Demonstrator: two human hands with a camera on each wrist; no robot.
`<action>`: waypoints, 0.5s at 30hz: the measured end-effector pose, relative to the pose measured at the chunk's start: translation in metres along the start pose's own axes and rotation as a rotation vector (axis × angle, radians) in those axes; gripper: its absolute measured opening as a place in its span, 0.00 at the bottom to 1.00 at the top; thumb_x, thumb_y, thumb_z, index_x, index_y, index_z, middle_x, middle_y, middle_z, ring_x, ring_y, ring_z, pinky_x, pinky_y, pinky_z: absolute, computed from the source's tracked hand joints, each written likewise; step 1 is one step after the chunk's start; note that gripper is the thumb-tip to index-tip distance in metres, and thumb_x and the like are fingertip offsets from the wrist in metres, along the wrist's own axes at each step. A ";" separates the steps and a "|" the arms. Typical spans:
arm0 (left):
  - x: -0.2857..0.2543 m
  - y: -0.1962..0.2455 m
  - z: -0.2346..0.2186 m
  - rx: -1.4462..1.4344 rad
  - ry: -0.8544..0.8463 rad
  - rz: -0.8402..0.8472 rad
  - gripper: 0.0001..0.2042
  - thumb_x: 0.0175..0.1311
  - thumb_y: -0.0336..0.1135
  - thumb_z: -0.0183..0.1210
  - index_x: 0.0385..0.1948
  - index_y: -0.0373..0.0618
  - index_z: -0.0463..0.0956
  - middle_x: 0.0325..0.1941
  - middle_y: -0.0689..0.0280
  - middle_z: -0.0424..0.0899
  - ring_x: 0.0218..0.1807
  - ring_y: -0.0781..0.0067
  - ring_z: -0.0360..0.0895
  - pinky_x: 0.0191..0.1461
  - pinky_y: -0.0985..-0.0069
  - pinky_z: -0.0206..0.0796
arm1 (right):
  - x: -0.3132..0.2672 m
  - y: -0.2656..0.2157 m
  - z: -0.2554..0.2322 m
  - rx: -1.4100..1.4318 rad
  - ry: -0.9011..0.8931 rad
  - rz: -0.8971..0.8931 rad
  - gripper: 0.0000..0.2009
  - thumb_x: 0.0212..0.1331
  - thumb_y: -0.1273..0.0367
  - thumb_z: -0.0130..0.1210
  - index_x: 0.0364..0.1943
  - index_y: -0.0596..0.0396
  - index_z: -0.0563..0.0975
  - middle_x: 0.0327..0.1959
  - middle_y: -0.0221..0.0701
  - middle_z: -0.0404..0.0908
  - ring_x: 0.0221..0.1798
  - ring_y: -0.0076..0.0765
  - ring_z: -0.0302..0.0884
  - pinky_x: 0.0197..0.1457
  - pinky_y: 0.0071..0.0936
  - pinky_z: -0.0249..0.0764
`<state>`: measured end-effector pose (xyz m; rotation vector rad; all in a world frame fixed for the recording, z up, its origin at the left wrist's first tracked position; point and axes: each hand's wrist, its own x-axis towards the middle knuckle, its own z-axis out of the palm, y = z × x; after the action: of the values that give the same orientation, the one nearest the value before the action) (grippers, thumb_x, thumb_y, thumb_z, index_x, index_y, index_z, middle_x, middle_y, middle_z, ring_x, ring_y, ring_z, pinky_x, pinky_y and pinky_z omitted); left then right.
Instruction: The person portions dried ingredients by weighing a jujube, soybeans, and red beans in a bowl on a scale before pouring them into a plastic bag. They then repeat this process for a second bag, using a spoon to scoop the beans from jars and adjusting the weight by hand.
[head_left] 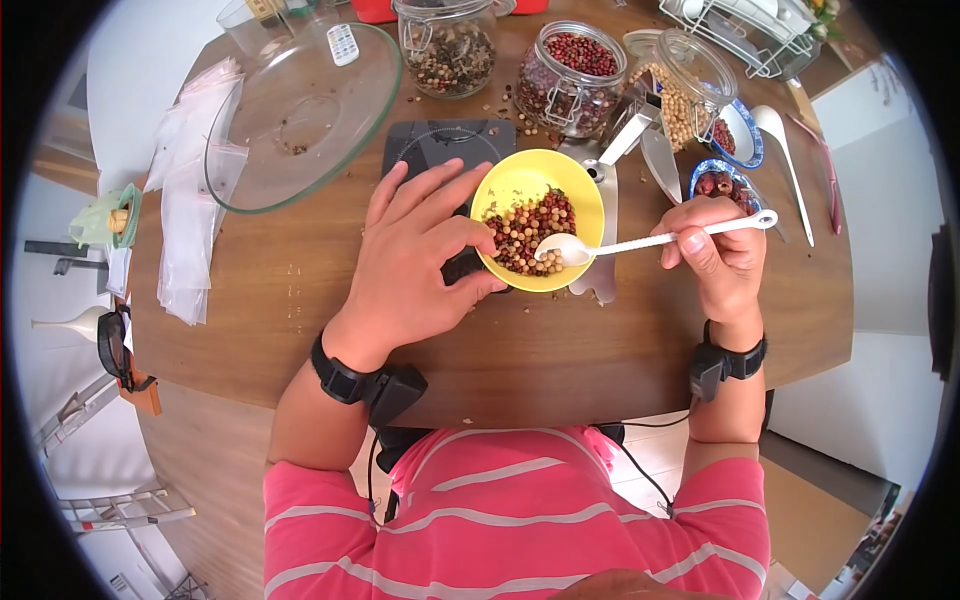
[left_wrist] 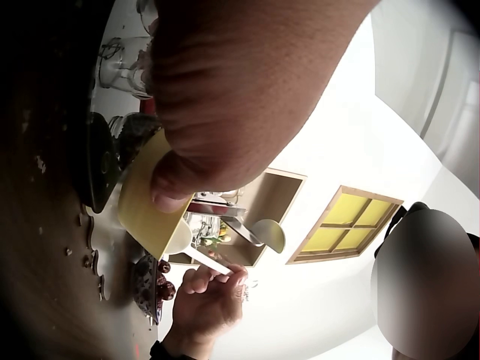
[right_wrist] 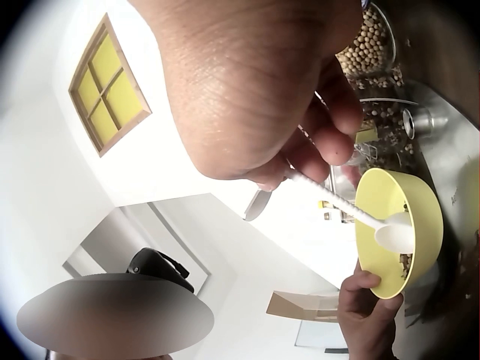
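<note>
A yellow bowl [head_left: 515, 172] holds a mix of dark red and green grains and pale round seeds [head_left: 530, 225]. My left hand [head_left: 405, 255] pinches its left rim between thumb and fingers, other fingers spread above a dark flat kitchen scale [head_left: 440, 140]. In my right hand [head_left: 722, 260] is the long twisted handle of a white plastic spoon [head_left: 635, 243]. The spoon's bowl [right_wrist: 394, 234] rests inside the yellow bowl, against the mix at its lower right. In the right wrist view the left thumb and fingers [right_wrist: 364, 311] grip the yellow bowl's rim.
Behind stand glass jars of dark mixed grains [head_left: 450, 60], red grains [head_left: 570, 85] and pale seeds [head_left: 685, 95]. Blue-patterned bowls [head_left: 748, 150], a white ladle [head_left: 790, 160] and a metal scoop [head_left: 630, 135] are at right. A glass lid [head_left: 330, 130] and plastic bags [head_left: 190, 250] lie left.
</note>
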<state>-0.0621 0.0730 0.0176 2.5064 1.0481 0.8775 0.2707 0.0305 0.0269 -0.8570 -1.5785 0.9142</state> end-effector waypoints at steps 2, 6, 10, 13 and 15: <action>0.000 0.000 0.000 -0.002 0.001 -0.003 0.18 0.41 0.39 0.81 0.32 0.53 0.79 0.72 0.61 0.79 0.77 0.51 0.69 0.82 0.45 0.46 | 0.000 0.001 0.001 0.032 -0.011 -0.014 0.05 0.73 0.73 0.59 0.43 0.63 0.80 0.40 0.41 0.86 0.32 0.23 0.79 0.36 0.21 0.76; -0.001 -0.003 0.001 0.012 -0.014 -0.013 0.15 0.44 0.41 0.79 0.32 0.56 0.83 0.73 0.65 0.78 0.76 0.55 0.68 0.82 0.47 0.47 | 0.000 0.000 0.003 0.052 0.002 0.021 0.05 0.73 0.73 0.59 0.43 0.63 0.80 0.39 0.39 0.86 0.31 0.23 0.79 0.35 0.21 0.76; 0.000 -0.001 0.002 -0.019 -0.031 -0.013 0.17 0.42 0.41 0.80 0.31 0.54 0.81 0.72 0.62 0.79 0.77 0.53 0.69 0.82 0.46 0.47 | 0.001 0.002 0.011 0.073 0.038 0.158 0.07 0.74 0.70 0.59 0.43 0.62 0.80 0.38 0.36 0.86 0.30 0.20 0.78 0.34 0.20 0.75; -0.001 0.000 0.002 -0.037 -0.032 -0.013 0.18 0.41 0.40 0.81 0.31 0.53 0.80 0.72 0.60 0.80 0.77 0.51 0.69 0.82 0.46 0.46 | 0.004 0.010 0.009 0.081 0.065 0.210 0.09 0.76 0.67 0.58 0.43 0.60 0.80 0.35 0.34 0.86 0.27 0.19 0.77 0.32 0.19 0.74; -0.001 0.000 0.002 -0.038 -0.030 -0.011 0.18 0.41 0.40 0.81 0.30 0.53 0.80 0.72 0.60 0.80 0.77 0.51 0.69 0.82 0.46 0.46 | 0.005 0.013 0.006 0.136 0.112 0.305 0.09 0.76 0.67 0.58 0.43 0.60 0.80 0.33 0.33 0.87 0.25 0.20 0.77 0.30 0.19 0.74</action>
<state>-0.0611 0.0727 0.0155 2.4725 1.0244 0.8463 0.2652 0.0406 0.0165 -1.0501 -1.2944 1.1547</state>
